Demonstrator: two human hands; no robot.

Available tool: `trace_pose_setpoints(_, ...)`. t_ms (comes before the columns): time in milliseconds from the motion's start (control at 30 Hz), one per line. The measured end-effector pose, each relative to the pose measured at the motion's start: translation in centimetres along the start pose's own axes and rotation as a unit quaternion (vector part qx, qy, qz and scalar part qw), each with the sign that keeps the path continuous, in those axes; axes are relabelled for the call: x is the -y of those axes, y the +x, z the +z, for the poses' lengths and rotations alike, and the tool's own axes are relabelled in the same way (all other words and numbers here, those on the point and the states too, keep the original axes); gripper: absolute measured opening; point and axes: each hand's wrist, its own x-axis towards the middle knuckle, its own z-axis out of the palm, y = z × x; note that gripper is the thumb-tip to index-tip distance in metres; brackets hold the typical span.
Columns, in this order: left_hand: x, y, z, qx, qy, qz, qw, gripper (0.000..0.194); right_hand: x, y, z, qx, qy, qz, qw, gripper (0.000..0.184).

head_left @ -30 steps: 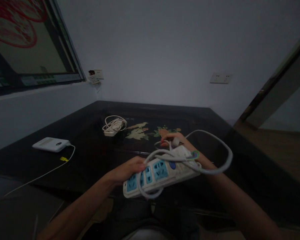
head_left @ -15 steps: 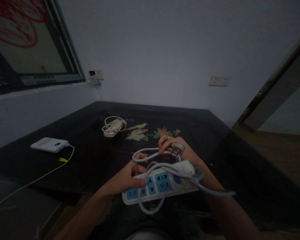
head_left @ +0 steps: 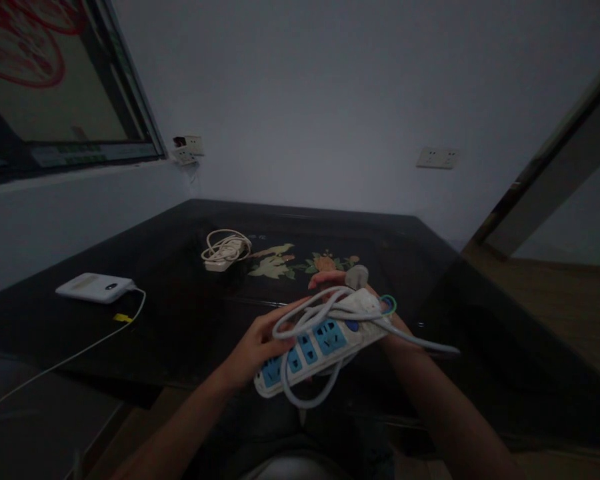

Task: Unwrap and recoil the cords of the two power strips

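A white power strip (head_left: 325,350) with blue sockets is held in the air over the near edge of the dark table (head_left: 180,293). My left hand (head_left: 257,343) grips its left end, fingers curled round it. My right hand (head_left: 353,293) is behind the strip's right end, fingers closed on the grey plug (head_left: 356,275). The strip's grey cord (head_left: 310,320) lies in loops over and under the strip, and one stretch of it trails off to the right past my right wrist.
A second coiled power strip (head_left: 225,250) lies farther back on the table beside a painted flower pattern (head_left: 300,263). A white flat device (head_left: 95,288) with a white cable sits at the left. Wall sockets (head_left: 437,157) are on the far wall. A window is at the upper left.
The strip has tilted, its right end now higher. My right hand with the plug has come down close behind the strip, and the cord loops lie tighter on it.
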Motion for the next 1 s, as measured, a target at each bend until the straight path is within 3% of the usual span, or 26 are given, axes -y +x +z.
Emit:
trace_pose_setpoints(67, 0.0, 0.1, -0.1, -0.018, -0.031, -0.014, 0.999, 0.072, -1.0, 0.6, -0.1, -0.004, 0.078, 0.03, 0.997, 0.048)
trace_pose_setpoints(133, 0.0, 0.2, -0.4, -0.044, -0.064, -0.02, 0.997, 0.079, -2.1, 1.3, -0.3, -0.05, 0.118, 0.041, 0.991, 0.041)
trace_pose_setpoints(267, -0.4, 0.8, -1.4, -0.131, -0.095, 0.002, 0.987, 0.084, -4.1, 1.8, -0.7, -0.176, 0.034, 0.044, 0.983, 0.026)
trace_pose_setpoints(367, -1.1, 1.3, -2.2, -0.21, -0.096, 0.039, 0.972, 0.076, -3.8, 0.6, -0.2, -0.155, -0.083, 0.047, 0.983, 0.021)
trace_pose_setpoints(467, -1.7, 1.8, -2.7, -0.239, -0.086, 0.08, 0.964, 0.069, -1.7, -1.4, 1.5, -0.058, -0.189, 0.022, 0.98, 0.014)
trace_pose_setpoints(567, -1.5, 2.1, -2.9, -0.224, -0.085, 0.12, 0.963, 0.064, 1.2, -3.0, 3.7, 0.04, -0.337, 0.002, 0.941, 0.036)
trace_pose_setpoints(633, -1.1, 2.3, -2.8, -0.201, -0.087, 0.139, 0.966, 0.063, 2.7, -3.2, 4.7, 0.036, -0.399, 0.022, 0.916, 0.046)
trace_pose_setpoints(800, -0.8, 2.4, -2.4, -0.18, -0.108, 0.151, 0.966, 0.061, 4.3, -2.4, 4.6, -0.009, -0.576, 0.117, 0.809, 0.023)
trace_pose_setpoints(1000, -2.1, 1.7, -2.2, -0.189, -0.162, 0.157, 0.956, 0.053, 3.5, -1.6, 2.8, -0.036, -0.667, 0.154, 0.728, 0.019)
